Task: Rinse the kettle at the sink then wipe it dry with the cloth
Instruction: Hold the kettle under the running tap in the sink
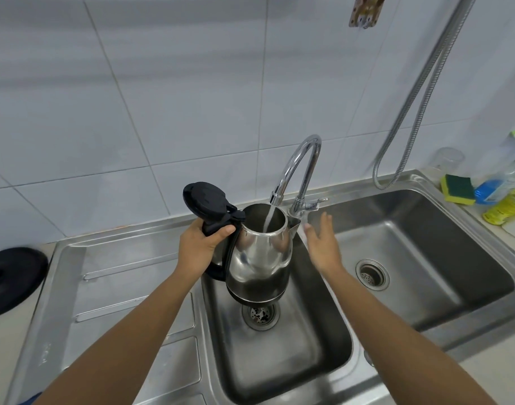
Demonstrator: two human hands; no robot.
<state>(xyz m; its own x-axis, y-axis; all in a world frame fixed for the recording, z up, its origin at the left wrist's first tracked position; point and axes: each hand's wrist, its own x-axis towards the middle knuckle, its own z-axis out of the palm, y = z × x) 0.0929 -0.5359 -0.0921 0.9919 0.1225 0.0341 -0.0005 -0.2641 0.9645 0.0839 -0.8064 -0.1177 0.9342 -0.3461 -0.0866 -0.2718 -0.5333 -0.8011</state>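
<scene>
The faucet arches over the kettle; the right basin lies open.

White tiled wall, hanging metal hose, pale countertop

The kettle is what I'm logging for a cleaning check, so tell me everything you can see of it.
The kettle has a shiny steel-looking body, a black base, a black handle and a black hinged lid flipped open. It is held upright above the drain of a sink basin. The left hand grips the handle. A stream of water from the tap runs into its open mouth. The right hand is open beside the spout; contact there is unclear.
</scene>
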